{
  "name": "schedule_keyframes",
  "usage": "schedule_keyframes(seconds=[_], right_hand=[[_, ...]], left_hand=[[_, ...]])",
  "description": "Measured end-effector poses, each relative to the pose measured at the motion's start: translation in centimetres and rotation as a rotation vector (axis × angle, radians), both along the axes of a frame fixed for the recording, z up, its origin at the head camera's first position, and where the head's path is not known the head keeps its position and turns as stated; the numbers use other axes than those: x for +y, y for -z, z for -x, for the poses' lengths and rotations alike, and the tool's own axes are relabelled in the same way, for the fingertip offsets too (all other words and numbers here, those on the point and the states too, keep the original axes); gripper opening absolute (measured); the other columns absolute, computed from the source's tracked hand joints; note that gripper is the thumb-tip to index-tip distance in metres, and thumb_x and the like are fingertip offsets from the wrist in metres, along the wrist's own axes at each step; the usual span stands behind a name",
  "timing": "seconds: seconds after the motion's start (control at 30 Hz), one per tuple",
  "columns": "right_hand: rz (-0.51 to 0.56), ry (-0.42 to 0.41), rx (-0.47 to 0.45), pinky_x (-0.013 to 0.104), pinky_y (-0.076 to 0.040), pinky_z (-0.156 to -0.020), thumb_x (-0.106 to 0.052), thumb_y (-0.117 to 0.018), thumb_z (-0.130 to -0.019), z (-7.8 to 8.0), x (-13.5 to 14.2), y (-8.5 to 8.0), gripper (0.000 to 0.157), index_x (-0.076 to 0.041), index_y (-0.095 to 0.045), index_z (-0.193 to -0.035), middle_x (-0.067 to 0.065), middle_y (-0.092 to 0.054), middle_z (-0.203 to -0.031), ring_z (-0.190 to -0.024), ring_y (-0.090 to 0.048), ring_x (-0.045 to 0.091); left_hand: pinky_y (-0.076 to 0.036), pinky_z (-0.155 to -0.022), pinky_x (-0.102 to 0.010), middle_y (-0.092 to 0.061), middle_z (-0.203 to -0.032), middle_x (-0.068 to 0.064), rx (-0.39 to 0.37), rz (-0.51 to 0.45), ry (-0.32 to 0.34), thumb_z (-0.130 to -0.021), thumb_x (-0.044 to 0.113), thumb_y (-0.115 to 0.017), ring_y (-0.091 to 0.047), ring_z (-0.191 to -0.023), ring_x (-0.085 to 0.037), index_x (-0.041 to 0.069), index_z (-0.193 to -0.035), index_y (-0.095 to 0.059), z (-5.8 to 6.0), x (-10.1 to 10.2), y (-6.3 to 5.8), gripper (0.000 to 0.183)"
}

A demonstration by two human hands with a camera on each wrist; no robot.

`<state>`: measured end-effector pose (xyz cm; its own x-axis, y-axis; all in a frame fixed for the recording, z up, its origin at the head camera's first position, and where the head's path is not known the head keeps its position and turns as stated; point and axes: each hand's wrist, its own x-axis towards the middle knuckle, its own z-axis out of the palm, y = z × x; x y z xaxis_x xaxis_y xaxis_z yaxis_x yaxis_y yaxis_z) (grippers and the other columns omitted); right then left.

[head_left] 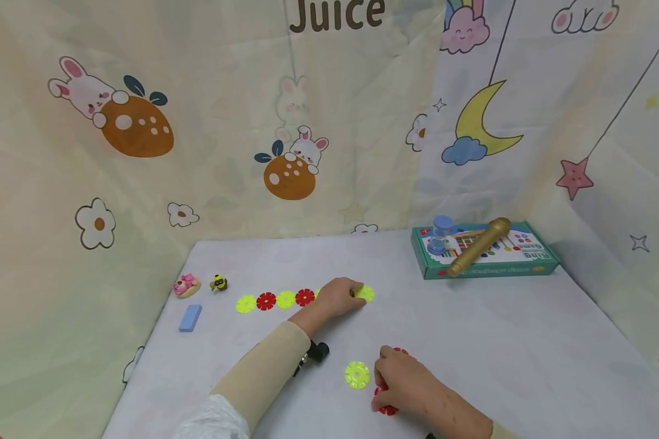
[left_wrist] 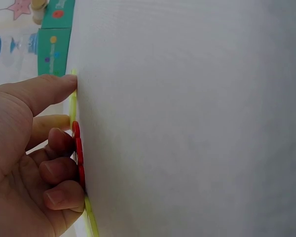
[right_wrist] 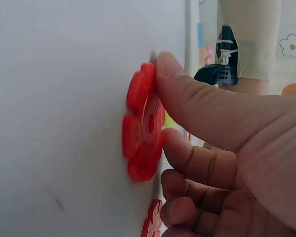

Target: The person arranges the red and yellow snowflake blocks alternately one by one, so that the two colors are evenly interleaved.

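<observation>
A row of flower-shaped interlocking discs lies on the white table, with a yellow-green disc [head_left: 245, 304], a red disc [head_left: 266, 301] and more in alternating colours. My left hand [head_left: 336, 297] reaches over the row's right part and hides some of it. Its thumb and index finger hold the edges of the yellow-green end disc [head_left: 367, 293]; the other fingers curl above red pieces [left_wrist: 79, 150]. Nearer the front, my right hand [head_left: 412, 383] pinches a red disc [right_wrist: 143, 128] between thumb and index finger. Another red disc [head_left: 401, 350] shows partly beyond that hand, and a loose yellow-green disc [head_left: 357, 375] lies to its left.
At the back right, a green game box [head_left: 494, 270] bears a blue sand timer [head_left: 441, 235] and a gold microphone [head_left: 479, 247]. On the left lie a pink figure [head_left: 186, 285], a small bee figure [head_left: 218, 283] and a blue block [head_left: 190, 318]. A printed cloth hangs behind the table.
</observation>
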<state>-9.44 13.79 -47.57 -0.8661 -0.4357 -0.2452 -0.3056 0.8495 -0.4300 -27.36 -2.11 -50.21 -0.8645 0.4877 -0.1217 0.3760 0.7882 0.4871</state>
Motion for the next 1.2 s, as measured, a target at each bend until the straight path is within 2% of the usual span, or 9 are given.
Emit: schedule_keyframes(seconds=[0.13, 0.3, 0.5, 0.6, 0.7, 0.8, 0.87, 1.03, 1.2], right_hand=[[-0.005, 0.013, 0.001, 0.024, -0.038, -0.054, -0.041, -0.087, -0.058, -0.6, 0.4, -0.5, 0.043, -0.018, -0.053, -0.07, -0.006, -0.04, -0.076, -0.06, -0.042, 0.01], [-0.053, 0.041, -0.044, 0.026, -0.038, -0.055, -0.038, -0.09, -0.053, -1.2, 0.9, -1.0, 0.048, -0.017, -0.052, -0.073, -0.004, -0.04, -0.077, -0.061, -0.042, 0.011], [0.244, 0.039, -0.156, 0.024, -0.043, -0.054, -0.029, -0.082, -0.072, -0.3, 2.1, -2.1, 0.028, -0.02, -0.055, -0.077, -0.007, -0.051, -0.067, -0.061, -0.048, 0.01], [0.387, 0.119, -0.181, 0.025, -0.048, -0.057, -0.023, -0.077, -0.078, 1.3, 2.9, -3.4, 0.023, -0.018, -0.06, -0.093, -0.004, -0.057, -0.074, -0.063, -0.054, 0.012], [0.476, 0.296, -0.195, 0.03, -0.052, -0.061, -0.016, -0.074, -0.081, 3.7, 3.9, -4.1, 0.037, -0.015, -0.06, -0.114, 0.002, -0.059, -0.084, -0.067, -0.059, 0.017], [0.503, 0.449, -0.16, 0.031, -0.053, -0.065, -0.013, -0.073, -0.082, 6.8, 4.8, -3.6, 0.044, -0.012, -0.059, -0.124, 0.006, -0.058, -0.088, -0.071, -0.061, 0.019], [0.471, 0.509, -0.111, 0.029, -0.052, -0.066, -0.014, -0.072, -0.083, 8.9, 5.3, -2.7, 0.044, -0.01, -0.059, -0.125, 0.008, -0.057, -0.09, -0.076, -0.059, 0.019], [0.362, 0.532, -0.042, 0.03, -0.05, -0.073, -0.022, -0.071, -0.084, 12.5, 5.3, -0.3, 0.048, -0.007, -0.057, -0.128, 0.011, -0.058, -0.105, -0.092, -0.051, 0.024], [0.302, 0.507, -0.011, 0.04, -0.049, -0.084, -0.02, -0.075, -0.081, 13.7, 4.5, 0.9, 0.054, -0.004, -0.055, -0.129, 0.015, -0.057, -0.117, -0.102, -0.052, 0.027]], left_hand=[[-0.044, -0.075, -0.027, -0.063, -0.103, 0.004, 0.018, 0.005, 0.01, -0.085, 0.038, -0.067, -0.05, -0.085, -0.013, 0.017, -0.129, -0.06, 0.1, 0.1, 0.1, 0.05], [-0.044, -0.073, -0.026, -0.064, -0.103, 0.004, 0.026, 0.011, 0.021, -0.085, 0.039, -0.067, -0.05, -0.083, -0.012, 0.017, -0.129, -0.06, 0.1, 0.2, 0.0, 0.05], [-0.043, -0.072, -0.026, -0.063, -0.104, 0.004, 0.025, 0.02, 0.019, -0.085, 0.04, -0.067, -0.049, -0.083, -0.013, 0.017, -0.13, -0.059, 0.0, 0.2, -0.1, 0.051], [-0.044, -0.076, -0.027, -0.064, -0.107, 0.004, 0.032, 0.022, 0.026, -0.085, 0.041, -0.066, -0.05, -0.085, -0.012, 0.017, -0.13, -0.059, 0.0, 0.2, -0.2, 0.051], [-0.045, -0.08, -0.029, -0.064, -0.11, 0.003, 0.025, 0.02, 0.022, -0.086, 0.041, -0.066, -0.051, -0.088, -0.011, 0.018, -0.13, -0.059, 0.0, 0.2, -0.4, 0.051], [-0.045, -0.081, -0.029, -0.063, -0.111, 0.002, 0.018, 0.013, 0.012, -0.085, 0.041, -0.066, -0.051, -0.089, -0.012, 0.018, -0.13, -0.059, 0.0, 0.3, -0.4, 0.051], [-0.045, -0.079, -0.028, -0.063, -0.109, 0.002, 0.012, 0.009, 0.008, -0.085, 0.04, -0.067, -0.051, -0.088, -0.012, 0.018, -0.13, -0.059, 0.0, 0.2, -0.4, 0.051], [-0.046, -0.079, -0.028, -0.063, -0.111, 0.003, 0.005, 0.01, 0.005, -0.085, 0.041, -0.067, -0.052, -0.089, -0.012, 0.018, -0.129, -0.06, 0.0, 0.2, -0.3, 0.051], [-0.046, -0.081, -0.03, -0.063, -0.112, 0.002, 0.006, 0.021, 0.004, -0.084, 0.04, -0.068, -0.053, -0.092, -0.012, 0.018, -0.128, -0.061, 0.0, 0.2, -0.4, 0.05]])
